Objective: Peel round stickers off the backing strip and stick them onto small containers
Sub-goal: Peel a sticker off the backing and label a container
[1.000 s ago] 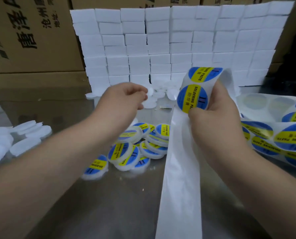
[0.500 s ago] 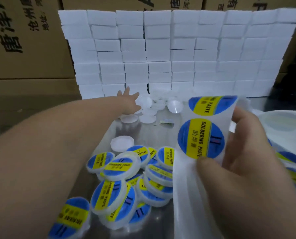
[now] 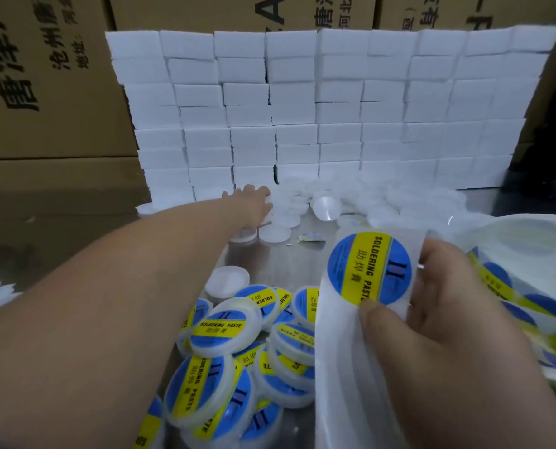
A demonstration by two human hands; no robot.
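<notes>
Between the right fingers (image 3: 378,319), the round sticker (image 3: 369,268) is blue with a yellow band and black lettering, on a white backing strip (image 3: 341,367). By the left fingers (image 3: 254,192), containers (image 3: 275,233) are plain white; beyond, white blocks (image 3: 335,108), brown boxes (image 3: 43,76) printed black.

"SOLDERING PASTE" and "助焊膏" are printed on the yellow band of the round sticker (image 3: 369,268) on the backing strip (image 3: 341,367), right of centre. The same words are repeated on the labelled containers (image 3: 220,325) at lower centre. "沧州" is read on the cardboard box (image 3: 43,102) at upper left.
</notes>
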